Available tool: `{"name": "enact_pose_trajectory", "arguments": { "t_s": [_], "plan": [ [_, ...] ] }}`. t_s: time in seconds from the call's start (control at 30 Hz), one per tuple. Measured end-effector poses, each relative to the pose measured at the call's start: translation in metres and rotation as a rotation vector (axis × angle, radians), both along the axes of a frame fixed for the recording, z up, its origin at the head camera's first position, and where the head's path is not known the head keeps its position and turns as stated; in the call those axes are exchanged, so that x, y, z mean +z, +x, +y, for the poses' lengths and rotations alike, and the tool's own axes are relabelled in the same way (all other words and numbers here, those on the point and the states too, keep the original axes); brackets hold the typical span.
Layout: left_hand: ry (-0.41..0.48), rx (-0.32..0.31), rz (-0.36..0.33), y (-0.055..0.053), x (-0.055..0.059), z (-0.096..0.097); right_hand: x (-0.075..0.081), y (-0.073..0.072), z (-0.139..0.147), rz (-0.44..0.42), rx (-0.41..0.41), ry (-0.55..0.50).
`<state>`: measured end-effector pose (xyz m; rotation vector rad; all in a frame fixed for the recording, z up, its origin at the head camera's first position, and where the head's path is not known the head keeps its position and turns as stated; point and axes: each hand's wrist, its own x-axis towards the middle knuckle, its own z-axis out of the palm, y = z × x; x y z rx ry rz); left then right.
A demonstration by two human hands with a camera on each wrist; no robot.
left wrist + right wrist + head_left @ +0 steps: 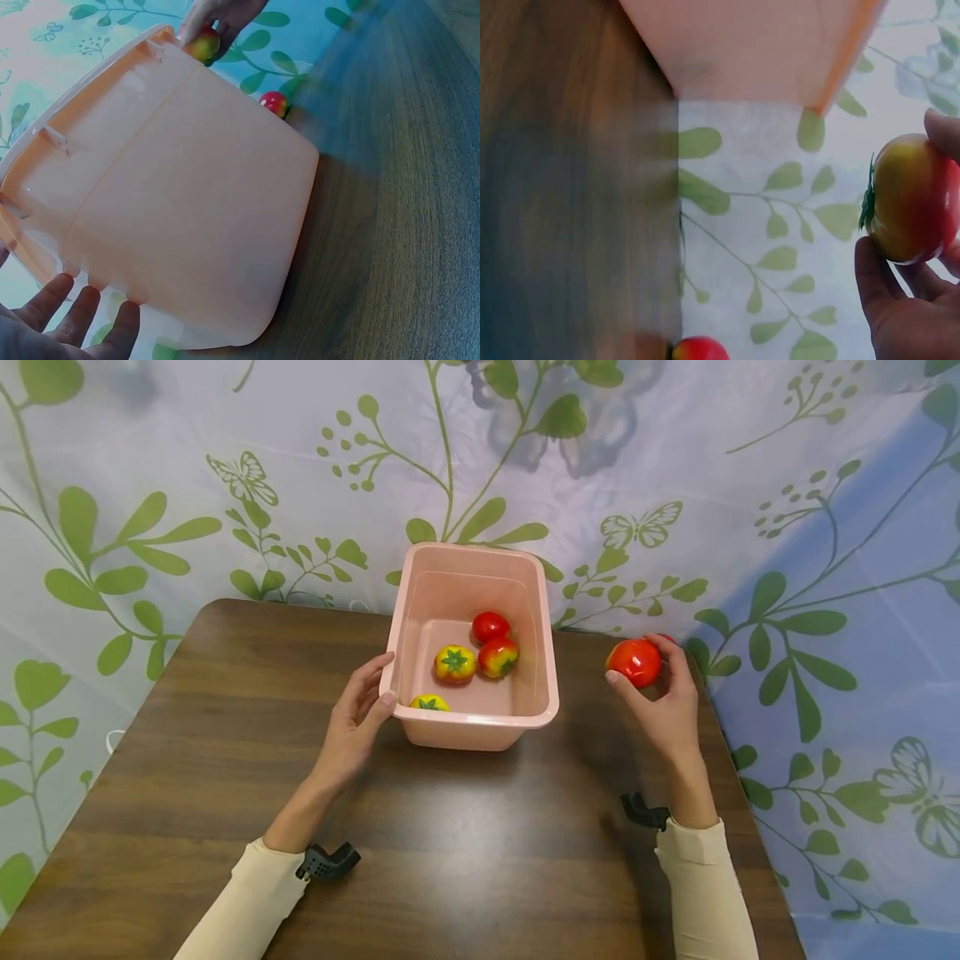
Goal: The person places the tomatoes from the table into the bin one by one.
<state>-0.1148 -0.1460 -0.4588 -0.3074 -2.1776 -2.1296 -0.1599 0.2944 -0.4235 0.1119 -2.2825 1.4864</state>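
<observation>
My left hand [352,718] holds the pink plastic bin [480,720] by its left rim near the front corner, thumb at the rim. In the left wrist view its fingers [79,315] meet the bin's outer wall. Right of the bin, my right hand [667,702] grips a shiny red tomato [634,662] between thumb and fingers. The right wrist view shows that tomato's yellowish end and green leafy top. Inside the bin lie a red tomato [491,627], a red-yellow one [498,657] and a yellow one [455,664]; another yellow one [430,702] is partly hidden by the front rim.
Another red tomato [700,349] sits near the table's edge, mostly hidden behind my right hand in the head view. The brown wooden table [465,852] ends at a leaf-patterned cloth [292,460] behind and to the right. Black wrist mounts [328,862] stick out at both sleeves.
</observation>
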Motion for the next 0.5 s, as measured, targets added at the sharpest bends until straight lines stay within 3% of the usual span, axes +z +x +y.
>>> {"name": "enact_pose_trajectory", "arguments": {
  "t_s": [0.27,0.5],
  "plan": [
    [0.007,-0.005,0.003,-0.001,-0.001,0.001,0.007,0.008,-0.018,-0.044,0.041,0.041],
    [0.005,0.003,0.009,0.0,-0.002,0.0,0.011,0.003,-0.028,0.012,0.083,0.025]
  ]
}}
